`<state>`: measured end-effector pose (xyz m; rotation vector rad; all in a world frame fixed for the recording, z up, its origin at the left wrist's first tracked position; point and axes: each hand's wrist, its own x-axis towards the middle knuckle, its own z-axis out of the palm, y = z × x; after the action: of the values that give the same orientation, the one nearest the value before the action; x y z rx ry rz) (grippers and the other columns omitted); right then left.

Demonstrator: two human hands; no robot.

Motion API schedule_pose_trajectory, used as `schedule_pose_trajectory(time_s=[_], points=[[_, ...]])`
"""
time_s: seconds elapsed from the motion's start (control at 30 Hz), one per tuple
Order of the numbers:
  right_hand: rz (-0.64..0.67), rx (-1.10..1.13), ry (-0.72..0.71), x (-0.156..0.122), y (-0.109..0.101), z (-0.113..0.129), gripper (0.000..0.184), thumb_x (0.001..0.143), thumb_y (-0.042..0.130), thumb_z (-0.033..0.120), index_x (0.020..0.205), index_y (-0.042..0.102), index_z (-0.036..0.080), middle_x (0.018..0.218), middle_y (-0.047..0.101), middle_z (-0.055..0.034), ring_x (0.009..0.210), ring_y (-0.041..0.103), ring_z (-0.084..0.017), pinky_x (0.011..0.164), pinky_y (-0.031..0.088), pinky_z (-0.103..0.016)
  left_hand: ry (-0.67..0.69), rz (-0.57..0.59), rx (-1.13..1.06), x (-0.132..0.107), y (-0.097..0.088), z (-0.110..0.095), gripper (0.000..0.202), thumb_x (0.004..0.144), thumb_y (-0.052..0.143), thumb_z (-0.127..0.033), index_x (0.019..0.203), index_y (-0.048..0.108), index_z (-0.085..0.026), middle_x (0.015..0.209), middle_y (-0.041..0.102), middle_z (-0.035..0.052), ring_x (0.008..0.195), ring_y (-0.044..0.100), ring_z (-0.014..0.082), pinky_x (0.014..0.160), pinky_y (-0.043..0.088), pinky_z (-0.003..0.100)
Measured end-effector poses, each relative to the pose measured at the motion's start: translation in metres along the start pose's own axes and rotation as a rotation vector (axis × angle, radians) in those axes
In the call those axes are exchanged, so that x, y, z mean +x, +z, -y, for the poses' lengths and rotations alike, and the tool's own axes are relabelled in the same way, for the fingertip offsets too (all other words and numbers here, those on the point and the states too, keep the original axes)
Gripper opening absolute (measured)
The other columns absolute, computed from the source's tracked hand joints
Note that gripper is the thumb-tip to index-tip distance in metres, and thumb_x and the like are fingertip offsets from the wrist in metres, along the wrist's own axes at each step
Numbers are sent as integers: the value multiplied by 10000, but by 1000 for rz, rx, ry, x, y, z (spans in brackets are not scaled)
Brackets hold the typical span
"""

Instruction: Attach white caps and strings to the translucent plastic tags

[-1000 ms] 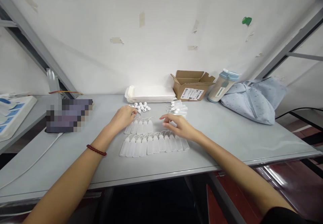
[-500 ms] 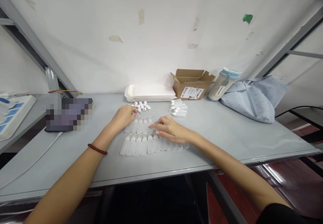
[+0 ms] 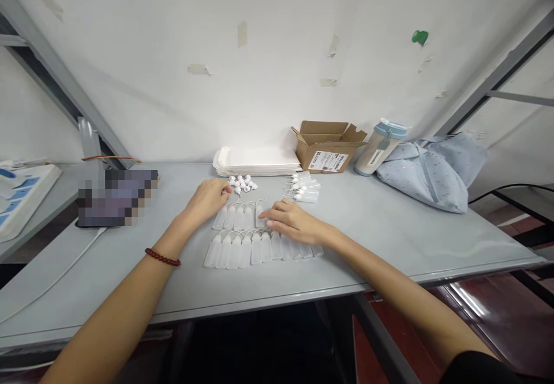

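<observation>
- The left hand [image 3: 208, 198] was curled above the back row of bottles [image 3: 236, 218], just short of the caps [image 3: 240, 184]. Its fingers were bent inward and its fingertips were hidden from view, so I couldn't tell whether it had hold of anything.
- The right hand [image 3: 294, 225] lay nearly flat and open over the right end of the front row of bottles [image 3: 246, 250]. Its fingers stretched toward the last bottle of the back row, and it gripped nothing that I could see.
- Both rows were translucent, uncapped plastic bottles lying on the bench [image 3: 367, 245], with thin tubes curving from their necks. The right hand covered part of the front row.
- The capped bottles [image 3: 305, 191] lay in a small heap beyond the right hand, and the caps sat in a loose cluster to their left.
- Behind them stood a stack of white trays [image 3: 255, 161] and an open cardboard box [image 3: 326, 150]. The box's label [image 3: 328, 161] showed a barcode, but its small print was unreadable.
- The tumbler [image 3: 380, 147] had a label too small to read, and a pale blue cloth bag [image 3: 422, 176] lay beside it.
- At the left, a pixelated blur [image 3: 115, 198] hid whatever lay there.
</observation>
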<state>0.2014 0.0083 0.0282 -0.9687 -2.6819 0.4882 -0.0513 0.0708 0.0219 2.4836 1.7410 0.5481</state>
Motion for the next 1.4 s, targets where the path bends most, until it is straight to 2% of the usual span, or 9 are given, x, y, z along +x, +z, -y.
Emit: schedule_pose_trajectory(time_s=[0.4,0.7,0.77,0.83,0.93,1.03,1.17,1.3,1.4], points=[[6,59,11,-1,1,-3,405,988,272,402,1231,539,217,930,582,-74,934,502,-209,881,381,-392,-29,-54,-102,-2,-6,-12,203,739,475,-197,764,675,-176,840,703,92,790,635,255,687,441,324],[-57,77,25,1,2,-17,408,987,288,385,1197,584,199,901,584,-79,927,524,-204,855,404,-350,-36,-55,-211,-4,-11,-23,153,721,510,-201,695,660,-180,812,703,87,781,633,253,718,453,353],[-56,48,45,1,2,-18,401,985,297,382,1184,599,207,871,573,-74,896,528,-200,834,406,-343,-68,-52,-329,-4,-12,-25,110,706,559,-222,676,657,-183,787,703,73,777,636,249,724,461,356],[-56,22,59,1,2,-19,391,984,310,369,1157,619,204,843,569,-71,861,532,-195,810,408,-335,-134,-15,-562,-5,-15,-28,98,682,632,-276,687,667,-185,750,700,52,756,642,237,715,479,352],[-57,16,64,1,2,-22,370,982,330,342,1115,642,194,817,575,-70,815,538,-185,775,411,-315,-239,55,-962,-8,-22,-34,198,629,732,-346,719,687,-175,754,701,48,786,656,226,731,507,346],[-90,6,58,0,4,-24,334,976,360,303,1093,649,184,798,576,-66,784,540,-173,747,412,-293,-298,110,-1207,-10,-27,-40,241,603,785,-342,726,693,-156,827,710,70,883,660,232,809,508,352],[-190,-42,41,0,5,-24,299,962,384,262,1085,638,163,807,586,-75,746,538,-170,708,415,-286,-357,182,-1344,-11,-26,-46,250,600,810,-283,757,678,-141,820,704,64,901,670,233,858,499,362],[-304,-26,-13,0,3,-20,271,951,405,280,1061,620,156,821,596,-83,753,550,-178,705,435,-299,-390,232,-1390,-13,-18,-52,272,607,811,-242,787,633,-142,785,693,47,894,675,232,870,496,378],[-361,3,-53,-2,1,-14,242,949,411,288,1033,606,173,847,605,-79,782,555,-179,730,448,-310,-375,202,-1406,-14,-13,-58,263,623,800,-242,785,616,-148,788,685,39,907,670,225,880,493,377]])
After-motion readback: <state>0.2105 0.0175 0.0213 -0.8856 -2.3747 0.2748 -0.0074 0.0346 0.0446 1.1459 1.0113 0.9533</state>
